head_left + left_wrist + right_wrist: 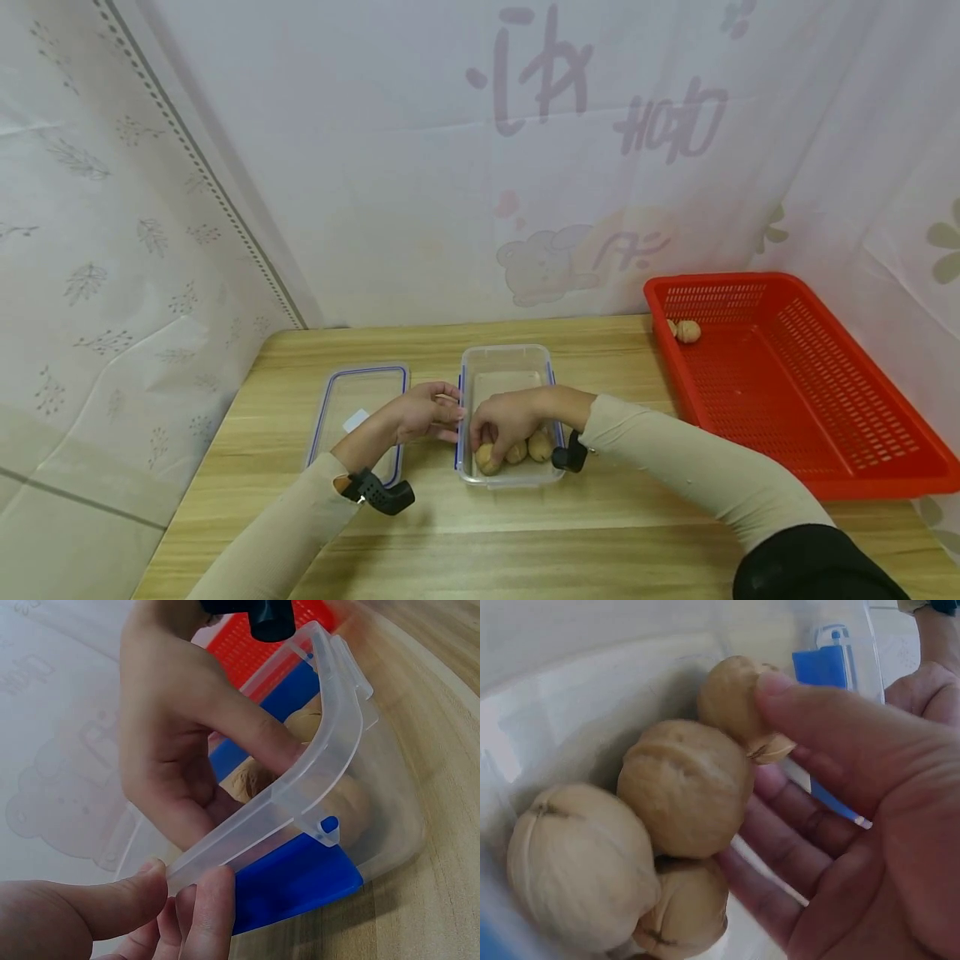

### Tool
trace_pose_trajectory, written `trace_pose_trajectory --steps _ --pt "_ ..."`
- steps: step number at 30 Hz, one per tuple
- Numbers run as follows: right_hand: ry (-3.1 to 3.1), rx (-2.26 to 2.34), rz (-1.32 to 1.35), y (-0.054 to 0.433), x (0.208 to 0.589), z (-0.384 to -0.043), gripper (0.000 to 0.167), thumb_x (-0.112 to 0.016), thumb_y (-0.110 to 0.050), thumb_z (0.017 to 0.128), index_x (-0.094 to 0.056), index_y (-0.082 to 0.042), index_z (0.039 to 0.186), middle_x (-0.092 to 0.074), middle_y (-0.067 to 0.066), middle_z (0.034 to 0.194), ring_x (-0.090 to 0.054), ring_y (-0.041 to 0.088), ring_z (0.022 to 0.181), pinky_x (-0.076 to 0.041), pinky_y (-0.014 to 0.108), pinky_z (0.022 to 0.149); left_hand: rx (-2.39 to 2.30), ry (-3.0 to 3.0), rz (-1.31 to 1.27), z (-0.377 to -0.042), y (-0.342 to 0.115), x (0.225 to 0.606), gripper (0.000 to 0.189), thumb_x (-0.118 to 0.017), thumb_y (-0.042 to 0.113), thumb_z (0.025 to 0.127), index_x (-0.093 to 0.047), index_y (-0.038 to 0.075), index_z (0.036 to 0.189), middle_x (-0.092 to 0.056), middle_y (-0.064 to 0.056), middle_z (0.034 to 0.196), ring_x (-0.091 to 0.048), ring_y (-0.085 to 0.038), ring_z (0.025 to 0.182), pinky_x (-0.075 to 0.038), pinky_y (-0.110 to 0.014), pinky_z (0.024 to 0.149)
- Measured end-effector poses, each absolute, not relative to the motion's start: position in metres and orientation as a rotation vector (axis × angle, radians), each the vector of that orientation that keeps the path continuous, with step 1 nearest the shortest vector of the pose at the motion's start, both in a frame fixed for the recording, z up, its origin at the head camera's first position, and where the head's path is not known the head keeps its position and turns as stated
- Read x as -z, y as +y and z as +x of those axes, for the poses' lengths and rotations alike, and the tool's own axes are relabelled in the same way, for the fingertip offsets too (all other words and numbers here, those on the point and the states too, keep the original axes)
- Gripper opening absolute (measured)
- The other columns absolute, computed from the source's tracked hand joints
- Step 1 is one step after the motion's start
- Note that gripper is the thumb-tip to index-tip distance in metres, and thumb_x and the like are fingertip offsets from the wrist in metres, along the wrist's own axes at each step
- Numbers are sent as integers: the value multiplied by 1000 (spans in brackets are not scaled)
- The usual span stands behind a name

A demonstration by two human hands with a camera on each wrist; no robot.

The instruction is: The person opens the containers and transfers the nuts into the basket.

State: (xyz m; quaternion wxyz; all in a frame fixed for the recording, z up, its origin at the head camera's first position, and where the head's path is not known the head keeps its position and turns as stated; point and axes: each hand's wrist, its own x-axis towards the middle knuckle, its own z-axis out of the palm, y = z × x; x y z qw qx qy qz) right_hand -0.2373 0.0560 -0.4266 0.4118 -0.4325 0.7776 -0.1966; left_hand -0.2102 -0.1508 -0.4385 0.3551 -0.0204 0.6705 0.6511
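Observation:
A clear plastic box (504, 348) with blue side latches stands mid-table, several walnuts (540, 447) gathered at its near end. The left hand (423, 412) is at the box's left side. Its thumb and finger pinch the rim (225, 838) beside a blue latch (300, 879) in the left wrist view. Inside the box, the right hand (513, 417) holds a walnut (731, 701) near the left wall, thumb on top and fingers beneath. Larger walnuts (686, 787) lie beside it, touching one another. Part of the held walnut is hidden by the thumb.
Left of the box lies its clear lid (371, 385) with a blue seal, partly under the left forearm. A red perforated basket (738, 392) stands at the table's right, walnuts (688, 332) in its far left corner. A printed curtain (390, 208) hangs behind the table.

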Motion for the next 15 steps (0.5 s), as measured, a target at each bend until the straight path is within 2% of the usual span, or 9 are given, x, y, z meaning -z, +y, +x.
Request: trace_pose_trajectory --steps 7,15 --pt "1940 614 -1108 62 425 -241 25 -81 -5 86 -71 -13 107 -65 -7 92 -60 5 85 -54 19 77 -1684 1734 -55 -211 -152 439 41 -55 -6 101 -36 -13 137 -57 -9 99 -61 -17 86 -64 -33 80" --pt "1926 728 -1160 77 416 -246 29 -79 -8 88 -72 -8 117 -67 -13 105 -60 4 95 -55 24 88 -1687 1730 -52 -211 -152 440 41 -56 -6 101 -37 -13 136 -58 -10 99 -61 -17 86 -64 -34 80"
